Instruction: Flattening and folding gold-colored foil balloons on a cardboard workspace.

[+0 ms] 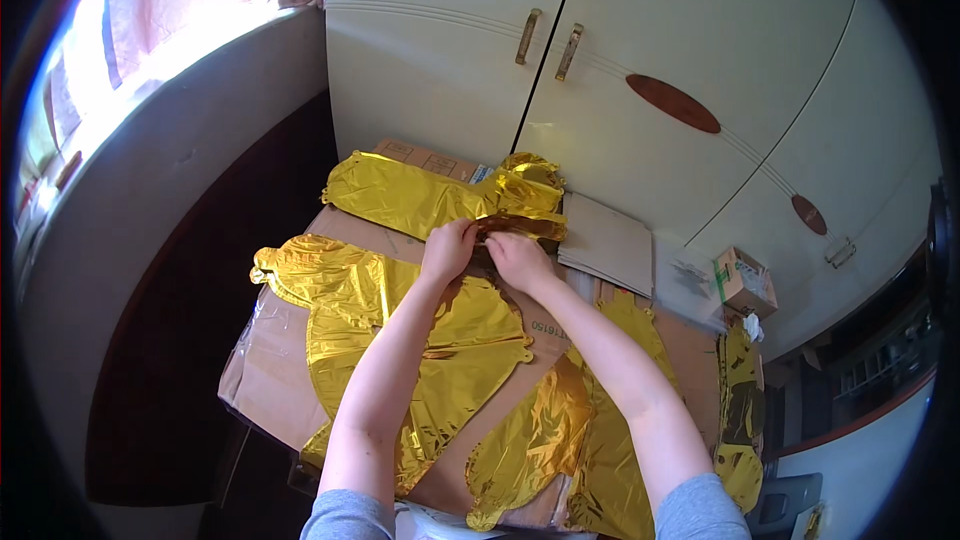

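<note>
Both hands are together near the far middle of the cardboard surface, fingers closed on the near edge of a flat gold foil balloon (pixel 410 192). My left hand (pixel 449 250) pinches the edge beside a dark, shiny fold. Just to its right, my right hand (pixel 519 260) grips the same edge with bent fingers. The fingertips nearly meet, and what lies between them is partly hidden. Closer to me on the left lies a second crinkled gold foil balloon (pixel 345 285), partly under my left forearm. Another gold foil balloon (pixel 540 430) spreads below my right forearm.
Cardboard (pixel 270 380) covers the work surface. Flat cardboard sheets (pixel 610 240) lie at the far right, near a small open box (pixel 745 282). More gold foil (pixel 740 410) hangs at the right edge. A cream cabinet (pixel 430 60) stands behind; a curtained window (pixel 170 0) is at left.
</note>
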`<state>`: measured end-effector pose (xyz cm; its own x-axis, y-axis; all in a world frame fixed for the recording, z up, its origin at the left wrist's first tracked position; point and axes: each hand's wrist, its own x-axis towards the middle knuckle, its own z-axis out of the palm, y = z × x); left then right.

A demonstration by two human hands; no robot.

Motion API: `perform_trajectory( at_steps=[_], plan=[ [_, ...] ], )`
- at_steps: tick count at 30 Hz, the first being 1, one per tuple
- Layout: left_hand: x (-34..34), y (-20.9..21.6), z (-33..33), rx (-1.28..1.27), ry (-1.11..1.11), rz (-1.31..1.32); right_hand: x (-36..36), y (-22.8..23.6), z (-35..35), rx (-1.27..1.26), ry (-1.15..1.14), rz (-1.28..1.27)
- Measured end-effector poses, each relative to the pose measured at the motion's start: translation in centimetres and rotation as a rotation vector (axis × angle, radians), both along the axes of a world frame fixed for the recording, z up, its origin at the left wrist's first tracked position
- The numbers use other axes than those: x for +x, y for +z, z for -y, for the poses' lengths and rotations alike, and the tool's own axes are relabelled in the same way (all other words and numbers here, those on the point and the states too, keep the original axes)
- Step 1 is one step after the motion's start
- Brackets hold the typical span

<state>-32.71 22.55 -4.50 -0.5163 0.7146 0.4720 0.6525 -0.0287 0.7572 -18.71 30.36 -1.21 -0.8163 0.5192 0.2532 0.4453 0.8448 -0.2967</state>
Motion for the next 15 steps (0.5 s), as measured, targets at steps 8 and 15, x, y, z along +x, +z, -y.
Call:
perform_trajectory(
  at_steps=[8,15],
  plan=[
    [0.3,-0.4,-0.7,-0.016,0.048,-0.023,-1.6,-0.8,-4.5,0.015,-0.162,0.33],
    [-0.2,1.5,0.1,0.138,0.188,0.051,-2.6,2.9,-3.5,-0.188,-0.214,0.594]
  ],
)
